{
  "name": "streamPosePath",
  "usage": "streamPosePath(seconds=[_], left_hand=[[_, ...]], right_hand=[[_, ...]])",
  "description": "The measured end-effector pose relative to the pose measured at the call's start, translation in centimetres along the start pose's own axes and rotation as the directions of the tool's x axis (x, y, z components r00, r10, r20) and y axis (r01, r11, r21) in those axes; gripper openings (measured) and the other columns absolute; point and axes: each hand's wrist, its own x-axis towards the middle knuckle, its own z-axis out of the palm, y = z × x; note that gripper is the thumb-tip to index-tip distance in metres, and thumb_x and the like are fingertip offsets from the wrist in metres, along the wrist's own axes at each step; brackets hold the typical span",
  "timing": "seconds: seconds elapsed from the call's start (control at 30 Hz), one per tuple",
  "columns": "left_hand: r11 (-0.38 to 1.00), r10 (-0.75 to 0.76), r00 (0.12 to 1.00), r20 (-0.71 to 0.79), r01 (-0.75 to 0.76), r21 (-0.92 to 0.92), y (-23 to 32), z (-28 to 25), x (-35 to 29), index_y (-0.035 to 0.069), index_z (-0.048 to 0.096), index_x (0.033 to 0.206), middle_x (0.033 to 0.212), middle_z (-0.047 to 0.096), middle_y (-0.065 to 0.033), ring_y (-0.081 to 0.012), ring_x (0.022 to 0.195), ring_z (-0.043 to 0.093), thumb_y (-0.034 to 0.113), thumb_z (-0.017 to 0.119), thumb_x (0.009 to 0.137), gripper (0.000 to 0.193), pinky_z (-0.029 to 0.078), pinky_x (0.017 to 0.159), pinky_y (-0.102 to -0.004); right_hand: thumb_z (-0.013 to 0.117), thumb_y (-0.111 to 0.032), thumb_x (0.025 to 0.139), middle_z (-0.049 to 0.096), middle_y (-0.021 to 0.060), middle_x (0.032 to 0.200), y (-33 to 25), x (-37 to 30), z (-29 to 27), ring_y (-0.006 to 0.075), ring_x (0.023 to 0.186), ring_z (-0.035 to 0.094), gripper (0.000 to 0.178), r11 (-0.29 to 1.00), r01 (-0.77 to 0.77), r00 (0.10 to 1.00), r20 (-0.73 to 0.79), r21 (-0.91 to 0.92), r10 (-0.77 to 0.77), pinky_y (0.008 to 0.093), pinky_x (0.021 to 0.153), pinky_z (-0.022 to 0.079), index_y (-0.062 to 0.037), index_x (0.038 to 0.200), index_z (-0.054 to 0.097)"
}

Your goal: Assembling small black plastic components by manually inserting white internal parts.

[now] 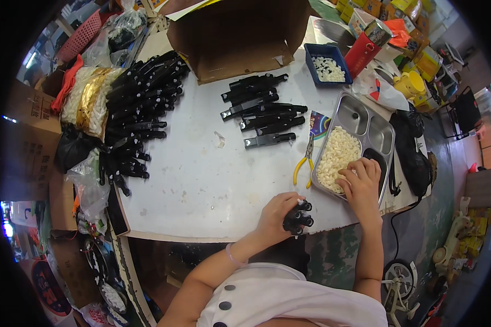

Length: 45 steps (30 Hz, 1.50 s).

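Black parts sit at the table's front edge, clamped in the left hand. The right hand's curled fingers meet white pieces — pinching one or not, I cannot tell. Picking seems in hand; next calls for a single-piece grip. Pliers flank the tray — its rim separates the hands.

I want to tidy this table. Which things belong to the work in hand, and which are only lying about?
Seemingly in use:
black parts in left hand
white pieces at right hand
metal tray

Probably just lying about:
red cylinder
yellow mug
pink basket
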Motion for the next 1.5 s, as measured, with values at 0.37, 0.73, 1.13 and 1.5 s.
streamPosePath(seconds=[0.37, 0.73, 1.13, 1.5], left_hand=[[1.000, -0.018, 1.000, 0.001, 0.018, -0.011, 0.1, 0.0, 0.1, 0.009, 0.045, 0.122, 0.107, 0.059, -0.0169, -0.0318, 0.087, 0.062, 0.006, 0.079, 0.067, 0.065, 0.054, 0.072, -0.0355], [1.000, 0.006, 1.000, 0.008, -0.006, -0.011, 0.2, -0.2, 0.2, 0.010, 0.043, 0.125, 0.110, 0.058, -0.0173, -0.0320, 0.091, 0.061, 0.007, 0.081, 0.065, 0.071, 0.054, 0.074, -0.0357], [0.997, -0.080, 0.996, 0.044, 0.080, -0.010, 0.6, -0.3, 0.1, 0.007, 0.050, 0.115, 0.109, 0.057, -0.0124, -0.0301, 0.092, 0.059, 0.008, 0.081, 0.059, 0.064, 0.051, 0.076, -0.0343], [0.995, -0.096, 0.995, 0.034, 0.096, -0.009, 0.3, -0.3, -0.1, 0.006, 0.051, 0.114, 0.108, 0.057, -0.0120, -0.0311, 0.095, 0.058, 0.010, 0.080, 0.060, 0.061, 0.049, 0.078, -0.0355]], right_hand=[[0.070, -0.012, 0.075, 0.056, 0.0067, 0.090, 0.9, 1.0, 1.6, 0.0267, 0.099, 0.049, 0.017, 0.999, -0.006, 1.000, -0.024, 0.032, 0.007, 0.0407, 0.094, 0.035, -0.0032, 0.085, 0.060], [0.058, 0.007, 0.079, 0.060, 0.0090, 0.082, -4.2, -0.4, -4.2, 0.0215, 0.076, 0.059, 0.014, 0.708, -0.133, 0.991, 0.110, 0.694, 0.078, 0.0282, 0.072, 0.045, 0.0026, 0.092, 0.062], [0.073, 0.002, 0.071, 0.066, 0.0106, 0.089, -7.3, -0.8, -0.7, 0.0231, 0.080, 0.064, 0.017, 0.609, -0.030, 0.995, -0.035, 0.792, 0.095, 0.0305, 0.071, 0.050, 0.0007, 0.086, 0.066], [0.072, 0.003, 0.072, 0.064, 0.0109, 0.091, -7.2, -1.9, 2.4, 0.0184, 0.083, 0.060, 0.015, 0.213, -0.086, 0.977, 0.042, 0.973, 0.207, 0.0282, 0.074, 0.047, 0.0015, 0.085, 0.065]])
